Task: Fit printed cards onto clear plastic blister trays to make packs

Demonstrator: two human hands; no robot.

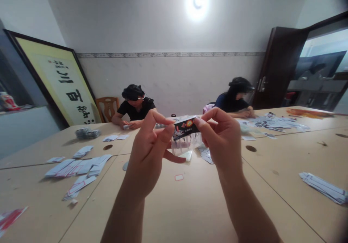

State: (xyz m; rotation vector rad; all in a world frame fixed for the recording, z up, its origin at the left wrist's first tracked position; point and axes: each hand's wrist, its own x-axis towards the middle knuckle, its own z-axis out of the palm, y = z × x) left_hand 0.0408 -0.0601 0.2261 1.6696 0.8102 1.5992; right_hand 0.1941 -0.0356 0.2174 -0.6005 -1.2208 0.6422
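The left hand (150,150) and the right hand (221,138) hold a small clear packet (182,145) with a black printed header (186,128) up above the counter (179,206). The left grip pinches the header's left end between thumb and forefinger, its other fingers reaching behind and below the packet; the right grip pinches the opposite end. The packet hangs between both hands. Beneath it, a small red-bordered label (179,177) lies flat on the counter.
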